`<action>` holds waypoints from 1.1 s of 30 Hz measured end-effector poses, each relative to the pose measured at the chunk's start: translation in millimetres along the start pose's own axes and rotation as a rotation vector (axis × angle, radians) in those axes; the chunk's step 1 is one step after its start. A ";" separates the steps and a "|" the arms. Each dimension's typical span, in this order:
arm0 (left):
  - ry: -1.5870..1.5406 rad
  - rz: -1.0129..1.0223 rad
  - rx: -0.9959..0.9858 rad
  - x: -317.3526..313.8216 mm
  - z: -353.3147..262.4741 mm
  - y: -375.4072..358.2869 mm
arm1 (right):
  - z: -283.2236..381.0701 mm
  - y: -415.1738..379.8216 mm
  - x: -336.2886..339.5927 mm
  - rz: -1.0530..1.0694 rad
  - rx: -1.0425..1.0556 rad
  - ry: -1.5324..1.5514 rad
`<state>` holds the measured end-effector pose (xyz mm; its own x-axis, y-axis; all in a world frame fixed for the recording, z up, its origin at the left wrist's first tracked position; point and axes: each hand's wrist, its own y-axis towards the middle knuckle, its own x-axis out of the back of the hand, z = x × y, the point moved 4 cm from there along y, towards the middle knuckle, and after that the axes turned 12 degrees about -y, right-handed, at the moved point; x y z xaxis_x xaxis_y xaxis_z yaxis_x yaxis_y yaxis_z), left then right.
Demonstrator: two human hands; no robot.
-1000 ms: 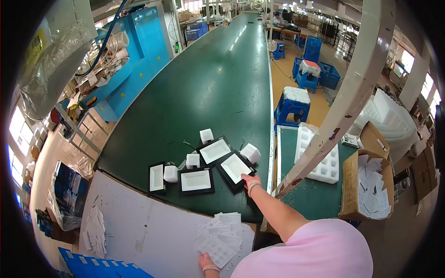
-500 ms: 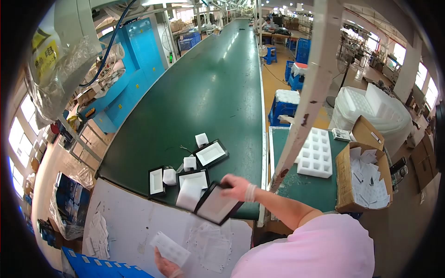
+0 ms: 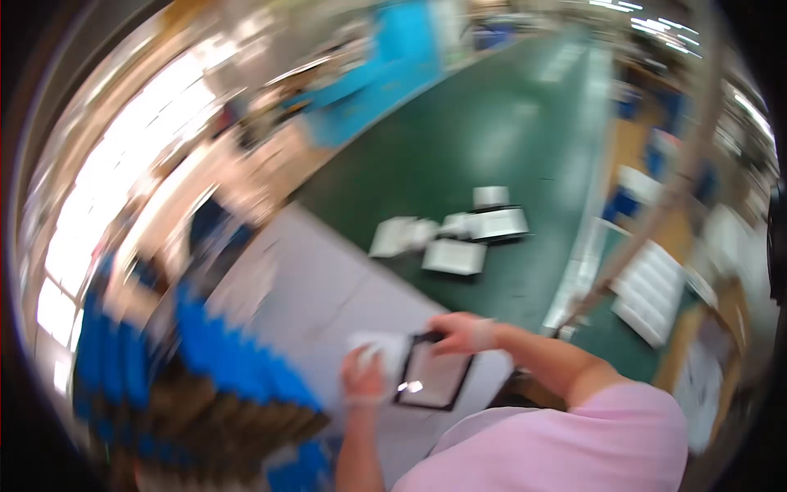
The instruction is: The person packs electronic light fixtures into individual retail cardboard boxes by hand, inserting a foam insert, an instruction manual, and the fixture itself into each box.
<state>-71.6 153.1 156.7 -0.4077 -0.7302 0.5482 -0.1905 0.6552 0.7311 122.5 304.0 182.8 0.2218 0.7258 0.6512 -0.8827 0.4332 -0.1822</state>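
My right hand [image 3: 461, 334] grips the top edge of a black-framed rectangular panel [image 3: 434, 375], which has a pale face with bright reflections. The panel is over the pale worktable [image 3: 316, 283]. Just left of it, my left hand [image 3: 363, 375] is closed, fingers curled on a white sheet [image 3: 385, 343]; motion blur hides its details. Farther off on the green conveyor belt [image 3: 426, 164] lie several more pieces, among them a black-edged panel [image 3: 498, 222], a white-faced panel [image 3: 454, 257] and a small white block [image 3: 490, 196].
Blue-topped cartons or folders [image 3: 238, 353] crowd the left of the worktable. At right, beyond a slanted post [image 3: 684, 180], are a white foam tray [image 3: 652, 291] and a cardboard box [image 3: 703, 385] of white papers. The whole view is smeared by motion.
The view has swung left, bringing the blue-topped stack into sight. My right hand has brought the black-framed panel from the belt's edge to the worktable, close to my left hand.
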 end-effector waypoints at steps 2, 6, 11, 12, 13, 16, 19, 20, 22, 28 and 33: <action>0.045 0.091 -0.044 -0.8 6.2 -9.8 | -11.7 9.0 -11.6 0.010 -0.109 -0.052; -0.220 -0.040 0.501 63.0 -10.3 29.5 | -3.5 7.6 -16.6 -0.082 -0.014 -0.074; 0.578 -0.119 0.099 221.0 -48.2 106.5 | 18.6 15.6 -42.7 0.088 -0.044 -0.547; 0.765 -0.122 0.066 246.6 -47.5 119.9 | 21.4 17.4 -49.4 0.151 -0.036 -0.636; 0.900 -0.067 0.046 267.7 -38.1 130.9 | 20.1 18.8 -58.5 0.185 0.009 -0.707; 1.215 0.176 -0.035 301.3 2.9 145.7 | 21.2 16.7 -70.6 0.154 0.053 -0.706; 1.205 0.443 -0.098 308.6 46.0 147.9 | 7.1 21.8 -81.7 0.166 0.032 -0.846; 1.152 0.527 -0.114 306.8 60.8 148.5 | 6.5 23.1 -78.6 0.188 0.024 -0.833; 1.119 0.517 -0.235 305.9 80.3 151.4 | 8.3 23.3 -72.2 0.244 0.003 -0.804; 0.972 0.110 -0.512 314.6 -20.4 232.9 | -9.6 0.8 28.6 -0.259 -0.036 -0.185; 0.495 -0.223 -0.105 284.8 -92.1 254.1 | -20.9 -34.8 98.2 -0.476 -0.110 0.394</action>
<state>-154.0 93.7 536.0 0.1056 -0.8697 0.4822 -0.1236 0.4697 0.8741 183.7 371.3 237.7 0.7345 0.5733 0.3631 -0.6064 0.7946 -0.0278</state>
